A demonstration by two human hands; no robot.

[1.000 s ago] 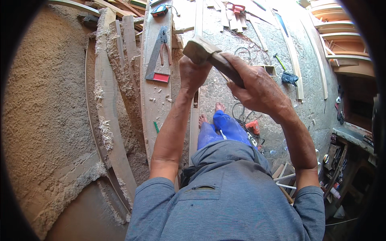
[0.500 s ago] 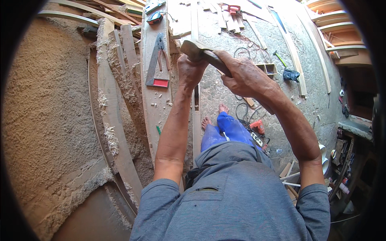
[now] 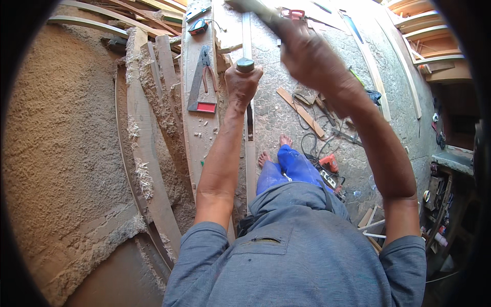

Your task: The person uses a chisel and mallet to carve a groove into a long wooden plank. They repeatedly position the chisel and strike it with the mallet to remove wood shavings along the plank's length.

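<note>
- Rising since the earlier frame, the right hand [image 3: 307,53] is now lifting its mallet [image 3: 250,7] up and away from the chisel [image 3: 245,65]; half a second ago the mallet head was lying down by the chisel's top, and now it is blurring near the upper edge of the view.
- That right hand is wrapping shut around the mallet's handle, gripping far enough from the head to be getting a good swing, as I judge it.
- Meanwhile the left hand [image 3: 242,84] is closing in a fist around the chisel, leaving only the rounded dark butt standing clear above the fingers, so the striking face is staying exposed while the tool is being kept upright.
- Below the fist, the chisel is pointing down toward a narrow wooden strip [image 3: 250,153] running lengthwise just beside the long plank [image 3: 197,138]; its blade is hiding behind the hand.
- On the plank, a triangular square [image 3: 199,84] and red-handled pliers [image 3: 206,71] are lying within easy reach.
- Wood shavings [image 3: 61,117] are piling up to the left.
</note>
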